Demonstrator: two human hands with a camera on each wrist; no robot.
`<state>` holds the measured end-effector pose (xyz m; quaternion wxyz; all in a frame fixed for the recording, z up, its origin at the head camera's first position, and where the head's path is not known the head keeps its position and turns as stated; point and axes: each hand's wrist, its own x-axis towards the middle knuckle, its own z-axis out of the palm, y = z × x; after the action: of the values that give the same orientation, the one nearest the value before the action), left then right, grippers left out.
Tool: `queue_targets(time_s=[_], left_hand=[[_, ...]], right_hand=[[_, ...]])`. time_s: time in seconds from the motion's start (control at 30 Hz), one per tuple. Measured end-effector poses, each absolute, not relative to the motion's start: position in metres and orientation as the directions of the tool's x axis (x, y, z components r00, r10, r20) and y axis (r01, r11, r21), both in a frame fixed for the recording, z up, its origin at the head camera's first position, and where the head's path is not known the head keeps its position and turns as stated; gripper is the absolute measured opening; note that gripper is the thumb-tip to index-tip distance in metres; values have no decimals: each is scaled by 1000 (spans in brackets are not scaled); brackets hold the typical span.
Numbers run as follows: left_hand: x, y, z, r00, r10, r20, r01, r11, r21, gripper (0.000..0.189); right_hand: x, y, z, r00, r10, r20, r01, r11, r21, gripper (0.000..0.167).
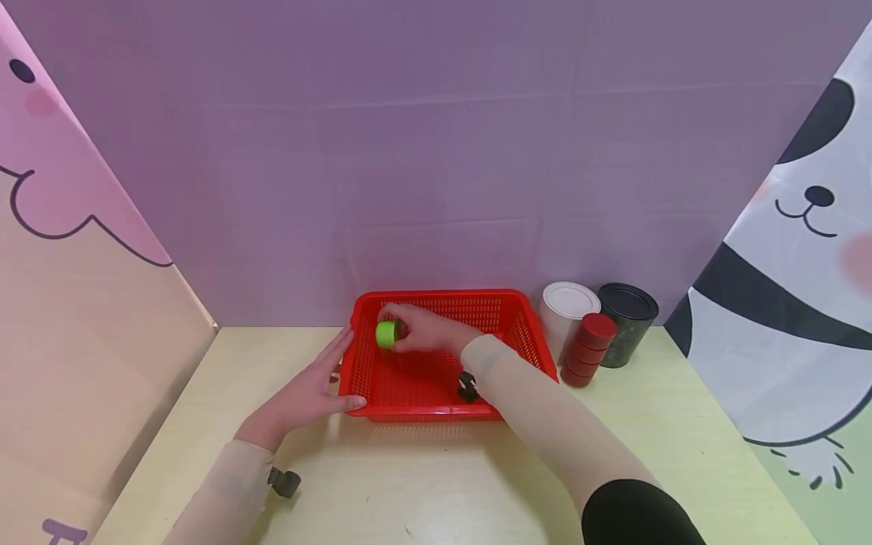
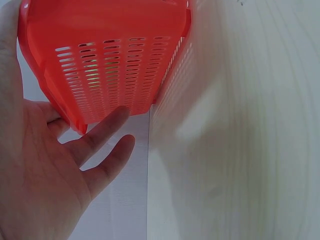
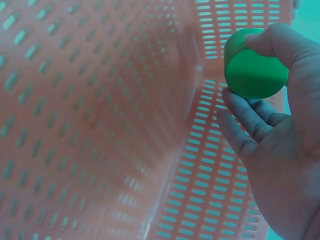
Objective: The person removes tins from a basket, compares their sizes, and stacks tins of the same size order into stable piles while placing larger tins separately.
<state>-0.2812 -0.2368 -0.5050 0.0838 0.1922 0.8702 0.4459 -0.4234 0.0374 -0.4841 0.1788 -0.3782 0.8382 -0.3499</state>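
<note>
A short bright green cylinder (image 1: 386,334) is pinched by my right hand (image 1: 425,331), which reaches inside the red basket (image 1: 429,410) near its left end. In the right wrist view, the thumb lies on top of the green cylinder (image 3: 256,75), with two fingers spread below it. The basket has slotted walls and stands on the table. My left hand (image 1: 308,397) rests against the basket's left side, its thumb on the front rim and its fingers extended along the left edge. The left wrist view shows the basket's slotted outer wall (image 2: 115,75) beside those fingers.
Right of the basket stand a white lidded canister (image 1: 569,306), a dark lidded canister (image 1: 628,310) and a red ridged cylinder (image 1: 589,352). A purple cloth wall (image 1: 436,166) closes the back of the pale wooden table (image 1: 409,484). Printed panels flank both sides.
</note>
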Motion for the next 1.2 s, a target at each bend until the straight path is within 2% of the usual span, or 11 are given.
queue_targets(time_s=[0.2, 0.4, 0.6, 0.93, 1.2], left_hand=[[-281, -238, -505, -906, 422, 33, 269, 512, 816, 125], [-281, -238, -505, -903, 425, 53, 290, 515, 807, 122], [-280, -237, -506, -907, 415, 64, 293, 516, 805, 121], [-280, -237, -507, -909, 413, 61, 288, 516, 806, 121], [-278, -235, -504, -912, 406, 65, 293, 530, 796, 121]], right_hand=[[-424, 39, -472, -672, -740, -13, -522, 487, -700, 57], [-419, 44, -450, -710, -704, 10, -502, 497, -708, 60], [-413, 53, -433, -717, -697, 26, -504, 493, -709, 60], [-399, 72, -411, -707, -703, 71, -535, 467, -704, 56], [-391, 89, -403, -676, -725, 134, -615, 454, -645, 53]])
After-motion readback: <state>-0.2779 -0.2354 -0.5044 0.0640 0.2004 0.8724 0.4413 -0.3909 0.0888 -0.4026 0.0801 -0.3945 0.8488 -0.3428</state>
